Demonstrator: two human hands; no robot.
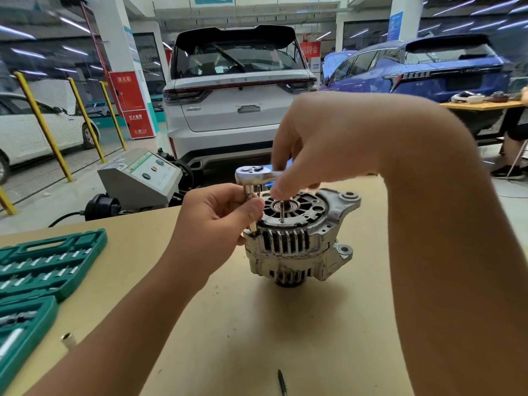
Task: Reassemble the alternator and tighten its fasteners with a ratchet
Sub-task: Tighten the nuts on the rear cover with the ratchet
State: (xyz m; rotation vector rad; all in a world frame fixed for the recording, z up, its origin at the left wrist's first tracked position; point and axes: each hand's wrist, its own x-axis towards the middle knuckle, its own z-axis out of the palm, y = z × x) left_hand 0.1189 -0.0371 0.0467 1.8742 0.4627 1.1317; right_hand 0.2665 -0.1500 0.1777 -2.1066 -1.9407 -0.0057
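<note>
- Alternator (297, 241) stands upright near the middle of the tan table (257, 324), its shaft (282, 211) pointing up from the bearing in the top face.
- A dark pen-like item (282, 382) lies on the table at the near edge, well apart from the alternator; a loose socket (68, 337) lies beside the green socket-set case (43, 267) at the near left.
- Left hand (217, 221) sits at the alternator's left rim, its fingers curled and pinching the socket extension (249, 192) that runs down from the ratchet head to the housing edge.
- Right hand (317, 144) is above the alternator, fingers closed round the ratchet (257, 174) handle; the chrome head sticks out to the left, over the left hand.
- Beyond the table a grey machine (140, 178) stands on the floor.
- Farther back are a white SUV (237, 95), a blue car (428, 67) to the right, a white car (34, 130) and yellow posts (43, 124) to the left.
</note>
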